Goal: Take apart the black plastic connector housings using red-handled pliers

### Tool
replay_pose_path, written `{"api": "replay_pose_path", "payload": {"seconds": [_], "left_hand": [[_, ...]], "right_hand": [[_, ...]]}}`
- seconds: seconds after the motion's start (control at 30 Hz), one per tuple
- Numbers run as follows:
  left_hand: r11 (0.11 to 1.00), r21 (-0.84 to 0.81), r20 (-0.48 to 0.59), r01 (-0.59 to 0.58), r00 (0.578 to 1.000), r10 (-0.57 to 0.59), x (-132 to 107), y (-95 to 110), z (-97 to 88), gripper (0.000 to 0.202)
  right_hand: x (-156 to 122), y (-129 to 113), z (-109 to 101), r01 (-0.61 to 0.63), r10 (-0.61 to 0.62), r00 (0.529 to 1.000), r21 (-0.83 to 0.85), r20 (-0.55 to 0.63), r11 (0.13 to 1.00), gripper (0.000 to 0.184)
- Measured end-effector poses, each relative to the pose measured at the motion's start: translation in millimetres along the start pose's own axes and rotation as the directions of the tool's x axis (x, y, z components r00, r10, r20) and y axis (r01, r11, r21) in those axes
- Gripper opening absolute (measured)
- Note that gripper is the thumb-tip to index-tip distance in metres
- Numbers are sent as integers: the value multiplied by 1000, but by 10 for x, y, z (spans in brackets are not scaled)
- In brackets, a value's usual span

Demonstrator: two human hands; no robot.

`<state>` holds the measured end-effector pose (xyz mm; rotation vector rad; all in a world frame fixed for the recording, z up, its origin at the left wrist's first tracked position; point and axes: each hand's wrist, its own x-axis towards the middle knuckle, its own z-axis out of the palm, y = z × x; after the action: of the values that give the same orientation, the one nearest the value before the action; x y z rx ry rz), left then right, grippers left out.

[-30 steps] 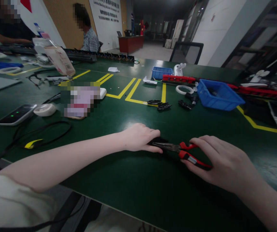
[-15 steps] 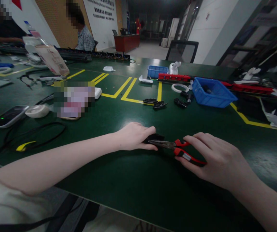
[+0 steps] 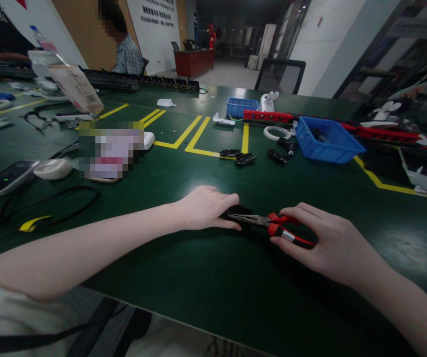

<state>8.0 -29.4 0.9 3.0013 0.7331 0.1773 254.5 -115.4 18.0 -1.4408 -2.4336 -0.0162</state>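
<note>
My left hand (image 3: 209,208) is closed around a small black part (image 3: 245,210) just above the green table (image 3: 183,267). Its exact kind is unclear, since my fingers cover much of it. In my right hand (image 3: 321,238) are needle-nose pliers (image 3: 280,229) with red and black handles. Their jaws point left and lie against the black part, slightly parted; whether they grip it I cannot tell. Beyond my hands lie similar black parts (image 3: 245,158) on the table, with another dark piece (image 3: 277,156) to their right.
A blue bin (image 3: 328,141) with dark items stands at the right back, beside a roll of white tape (image 3: 276,133). Red rails (image 3: 269,116) run behind. At left are a phone (image 3: 111,153), a cable (image 3: 94,198) and a bottle (image 3: 75,87). Two people sit across the table.
The camera view has shifted slightly. The pliers' handles look a little closer to my left hand, and both hands keep their hold.
</note>
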Motion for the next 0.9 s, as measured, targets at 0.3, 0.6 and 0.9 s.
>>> {"api": "replay_pose_path", "payload": {"seconds": [0.3,0.6,0.9], "left_hand": [[998,28,-26,-65,998,65,4,-21,20,44],[997,58,-9,-43,999,44,9,-35,29,47],[999,29,-25,-24,999,25,1,-31,23,43]], "right_hand": [[-17,-10,3,109,-121,989,-134,-81,985,36],[-14,-47,-25,238,-328,931,-414,-162,879,35],[-14,-22,6,122,-143,984,-187,-107,975,35]]}}
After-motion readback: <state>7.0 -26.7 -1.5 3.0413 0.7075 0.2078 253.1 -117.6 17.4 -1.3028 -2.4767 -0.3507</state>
